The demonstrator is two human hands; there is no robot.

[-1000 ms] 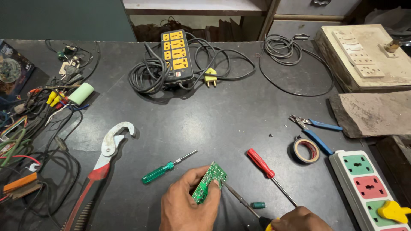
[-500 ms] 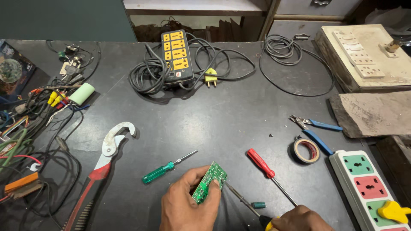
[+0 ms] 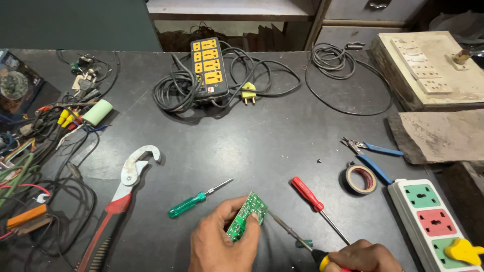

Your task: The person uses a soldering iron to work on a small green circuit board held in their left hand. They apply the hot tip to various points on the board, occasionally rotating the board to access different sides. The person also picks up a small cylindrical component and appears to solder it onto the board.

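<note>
My left hand (image 3: 218, 243) grips a small green circuit board (image 3: 246, 216), tilted on edge just above the dark tabletop (image 3: 262, 146). My right hand (image 3: 364, 258), at the bottom edge, grips the yellow-and-black handle of a soldering iron (image 3: 295, 234). Its metal tip reaches up-left to the board's right edge. A green-handled screwdriver (image 3: 194, 201) lies left of the board. Just right of the iron's shaft lies a red-handled screwdriver (image 3: 315, 199).
A red-handled wrench (image 3: 121, 196) lies at left beside tangled wires (image 3: 35, 166). A black-and-yellow power strip (image 3: 207, 68) with coiled cable sits at the back. Tape roll (image 3: 360, 179), blue pliers (image 3: 373, 156) and a white multi-colour socket strip (image 3: 428, 216) are at right.
</note>
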